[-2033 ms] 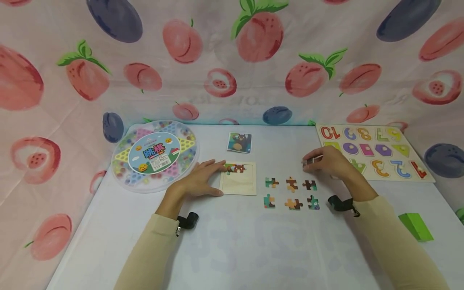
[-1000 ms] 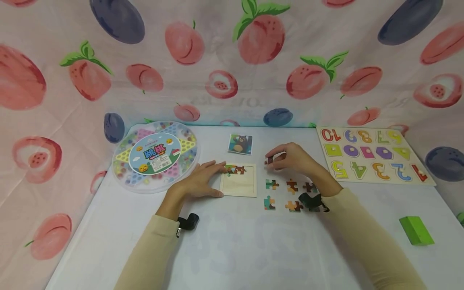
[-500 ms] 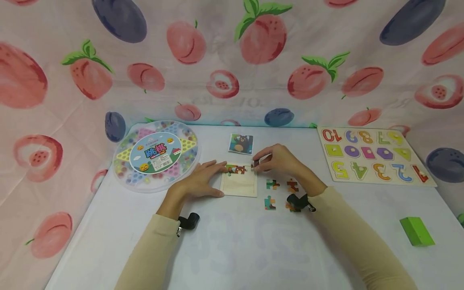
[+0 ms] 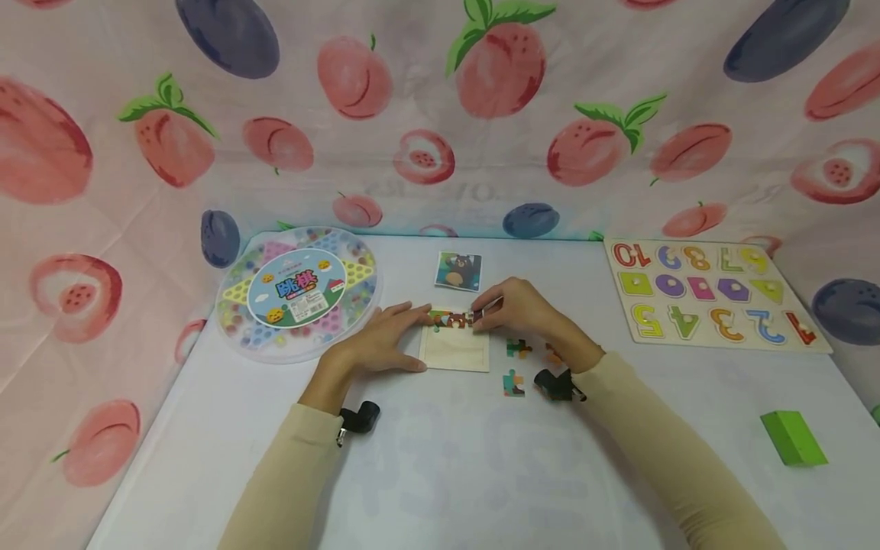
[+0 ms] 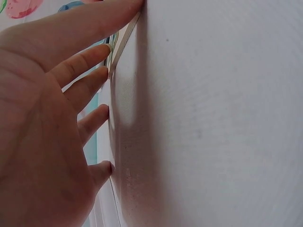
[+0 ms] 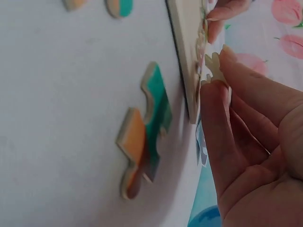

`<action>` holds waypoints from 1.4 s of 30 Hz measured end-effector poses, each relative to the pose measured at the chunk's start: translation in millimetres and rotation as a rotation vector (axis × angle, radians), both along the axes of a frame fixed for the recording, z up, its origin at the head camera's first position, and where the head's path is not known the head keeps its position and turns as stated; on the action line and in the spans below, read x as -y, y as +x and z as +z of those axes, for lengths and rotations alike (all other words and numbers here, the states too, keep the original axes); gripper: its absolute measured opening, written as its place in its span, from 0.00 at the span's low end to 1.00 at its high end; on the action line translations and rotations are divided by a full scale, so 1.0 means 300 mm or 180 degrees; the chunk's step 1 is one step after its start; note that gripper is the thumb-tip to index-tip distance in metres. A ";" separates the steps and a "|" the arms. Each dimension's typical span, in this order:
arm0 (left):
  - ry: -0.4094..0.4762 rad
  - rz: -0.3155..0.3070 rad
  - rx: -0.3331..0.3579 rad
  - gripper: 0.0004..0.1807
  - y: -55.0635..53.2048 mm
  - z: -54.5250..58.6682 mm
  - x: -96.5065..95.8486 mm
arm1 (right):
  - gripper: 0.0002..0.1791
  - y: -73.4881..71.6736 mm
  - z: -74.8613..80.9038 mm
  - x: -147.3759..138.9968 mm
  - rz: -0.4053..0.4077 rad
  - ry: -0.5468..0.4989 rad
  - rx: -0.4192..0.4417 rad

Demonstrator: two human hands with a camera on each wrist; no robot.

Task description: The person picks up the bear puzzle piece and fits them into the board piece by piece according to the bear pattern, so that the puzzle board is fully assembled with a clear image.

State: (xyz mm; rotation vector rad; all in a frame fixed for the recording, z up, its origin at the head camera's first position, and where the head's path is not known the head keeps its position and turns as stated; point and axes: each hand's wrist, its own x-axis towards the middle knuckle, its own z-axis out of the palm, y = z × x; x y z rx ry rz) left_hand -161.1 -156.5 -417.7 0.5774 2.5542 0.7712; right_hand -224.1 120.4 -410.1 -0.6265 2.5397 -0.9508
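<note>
In the head view my left hand [image 4: 376, 341] rests at the left side of a small wooden puzzle tray [image 4: 454, 353], fingertips at the upper-left corner and thumb at the lower-left. Its fingers are extended and spread in the left wrist view. Joined jigsaw pieces [image 4: 448, 319] with a brown bear pattern lie along the tray's top row. My right hand [image 4: 516, 309] pinches a jigsaw piece [image 6: 216, 67] between thumb and fingers at the tray's upper-right corner. Loose jigsaw pieces [image 4: 513, 383] lie right of the tray, some hidden under the right wrist.
A bear picture card [image 4: 458, 271] lies behind the tray. To the left sits a round Chinese checkers set [image 4: 296, 287]. A number and shape board [image 4: 660, 302] is at the back right, with a green block [image 4: 794, 438] nearer the right edge.
My right hand has carried the pinched jigsaw piece leftward from beside the number board to the tray's upper-right corner. The left hand has stayed at the tray's left side.
</note>
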 end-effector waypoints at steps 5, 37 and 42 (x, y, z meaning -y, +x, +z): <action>-0.0018 0.0003 0.0001 0.40 -0.006 -0.003 0.001 | 0.17 0.003 -0.004 0.014 -0.0008 0.0034 -0.0012; -0.0003 0.0022 0.0031 0.42 -0.003 0.011 -0.002 | 0.17 -0.002 0.005 0.046 -0.0029 0.0291 0.0023; -0.0019 0.0009 0.0005 0.41 -0.001 0.012 -0.003 | 0.17 -0.007 -0.002 0.042 -0.0011 0.0276 0.0124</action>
